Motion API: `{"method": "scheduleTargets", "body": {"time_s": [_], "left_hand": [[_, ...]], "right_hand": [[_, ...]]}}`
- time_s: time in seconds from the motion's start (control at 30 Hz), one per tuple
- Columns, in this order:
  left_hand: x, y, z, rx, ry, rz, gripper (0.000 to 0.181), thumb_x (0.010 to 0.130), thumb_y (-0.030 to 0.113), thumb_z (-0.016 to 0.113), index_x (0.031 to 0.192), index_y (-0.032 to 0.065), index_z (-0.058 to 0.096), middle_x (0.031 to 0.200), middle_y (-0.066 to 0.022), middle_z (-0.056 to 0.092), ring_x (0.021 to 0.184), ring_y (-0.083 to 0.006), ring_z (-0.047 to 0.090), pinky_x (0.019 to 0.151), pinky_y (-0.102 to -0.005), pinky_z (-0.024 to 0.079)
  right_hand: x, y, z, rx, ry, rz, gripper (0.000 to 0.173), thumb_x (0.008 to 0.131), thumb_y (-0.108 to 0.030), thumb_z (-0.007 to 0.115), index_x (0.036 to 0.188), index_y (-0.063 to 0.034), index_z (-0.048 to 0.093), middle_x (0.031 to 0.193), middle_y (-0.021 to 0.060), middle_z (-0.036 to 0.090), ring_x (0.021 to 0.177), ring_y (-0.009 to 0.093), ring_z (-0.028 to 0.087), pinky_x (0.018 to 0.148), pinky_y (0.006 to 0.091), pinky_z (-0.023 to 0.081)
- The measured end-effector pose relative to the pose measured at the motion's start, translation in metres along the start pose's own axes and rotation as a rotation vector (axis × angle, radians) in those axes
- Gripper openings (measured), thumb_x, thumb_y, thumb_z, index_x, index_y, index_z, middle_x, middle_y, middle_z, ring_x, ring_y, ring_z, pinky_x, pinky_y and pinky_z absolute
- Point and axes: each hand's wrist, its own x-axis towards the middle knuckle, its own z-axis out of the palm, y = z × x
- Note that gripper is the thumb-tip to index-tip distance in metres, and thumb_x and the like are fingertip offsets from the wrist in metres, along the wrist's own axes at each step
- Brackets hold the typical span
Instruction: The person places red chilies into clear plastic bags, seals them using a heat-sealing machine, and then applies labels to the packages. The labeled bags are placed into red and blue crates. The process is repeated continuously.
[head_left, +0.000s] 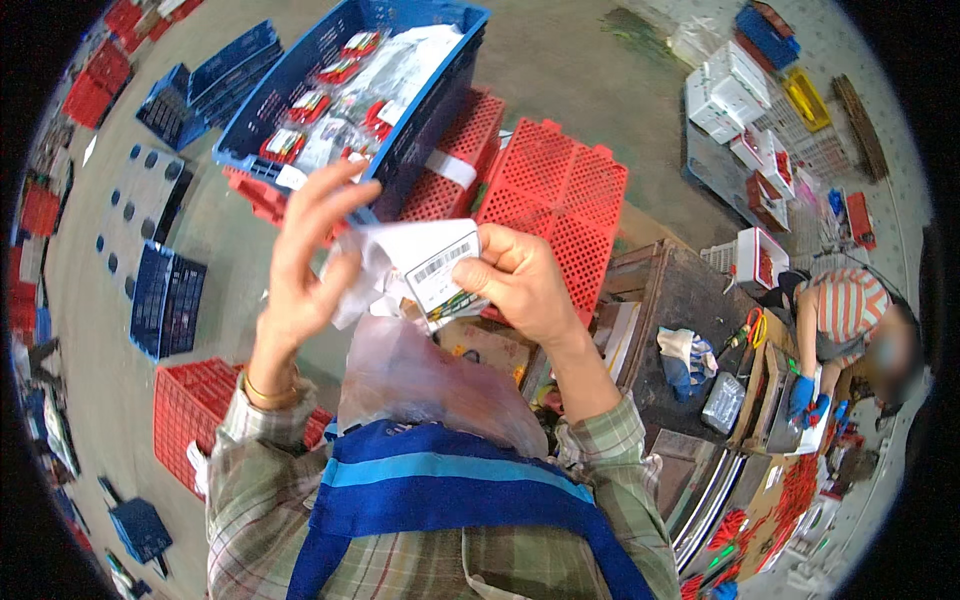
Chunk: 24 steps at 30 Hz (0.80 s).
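Observation:
My right hand (525, 281) pinches a label sheet with a printed barcode (442, 270) between thumb and fingers, in front of my chest. White backing paper curls from the label towards my left hand (311, 255), whose fingers are spread and blurred; whether they touch the paper I cannot tell. Below both hands hangs a clear plastic bag (427, 375) over my blue apron (450, 484). Beyond my left hand stands a blue plastic crate (427, 120) holding several red packs (307, 107) in clear wrapping.
Red perforated crates (555, 210) stand beside the blue crate. To the right, a dark worktable (675, 300) bears a cloth glove (686, 364), scissors (756, 328) and a clear plastic pack (724, 403). A co-worker in blue gloves (802, 397) bends at the far right. Another red crate (199, 412) stands at left.

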Motion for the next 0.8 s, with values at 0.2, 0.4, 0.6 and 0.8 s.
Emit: {"method": "scheduleTargets", "body": {"time_s": [0.2, 0.4, 0.6, 0.8], "left_hand": [[-0.017, -0.007, 0.03, -0.236, 0.095, 0.013, 0.024, 0.077, -0.003, 0.058, 0.1, -0.0008, 0.064, 0.1, -0.0117, 0.066, 0.101, -0.0262, 0.061, 0.089, -0.0364, 0.046], [-0.05, -0.027, 0.012, -0.765, 0.187, -0.522, 0.024, 0.083, -0.005, 0.055, 0.106, -0.0035, 0.061, 0.098, -0.0085, 0.067, 0.089, -0.0125, 0.062, 0.08, -0.0254, 0.049], [-0.065, -0.057, -0.011, -1.015, 0.133, -0.585, 0.023, 0.087, 0.001, 0.055, 0.109, -0.0031, 0.058, 0.1, -0.0071, 0.065, 0.091, -0.0132, 0.062, 0.081, -0.0237, 0.048], [-0.085, -0.103, 0.004, -0.748, 0.231, -0.747, 0.01, 0.085, 0.006, 0.063, 0.092, -0.0005, 0.063, 0.082, -0.0005, 0.062, 0.069, -0.0053, 0.053, 0.063, -0.021, 0.044]], "right_hand": [[0.011, 0.015, 0.027, -0.088, 0.045, 0.007, 0.02, 0.089, -0.003, 0.058, 0.107, 0.0032, 0.055, 0.093, 0.0058, 0.065, 0.085, 0.01, 0.061, 0.075, 0.025, 0.049], [0.043, 0.046, 0.057, -0.253, 0.209, -0.127, 0.026, 0.084, -0.005, 0.066, 0.107, 0.0003, 0.054, 0.083, 0.005, 0.061, 0.073, 0.007, 0.056, 0.063, 0.022, 0.045], [0.074, 0.083, 0.062, -0.347, 0.292, -0.054, 0.011, 0.08, -0.006, 0.068, 0.082, 0.0003, 0.06, 0.08, 0.0027, 0.057, 0.068, 0.008, 0.052, 0.061, 0.0232, 0.043], [0.098, 0.119, 0.077, -0.349, 0.313, -0.015, 0.01, 0.083, -0.008, 0.065, 0.085, 0.0002, 0.06, 0.077, 0.0016, 0.058, 0.068, 0.008, 0.054, 0.062, 0.0228, 0.043]]}}
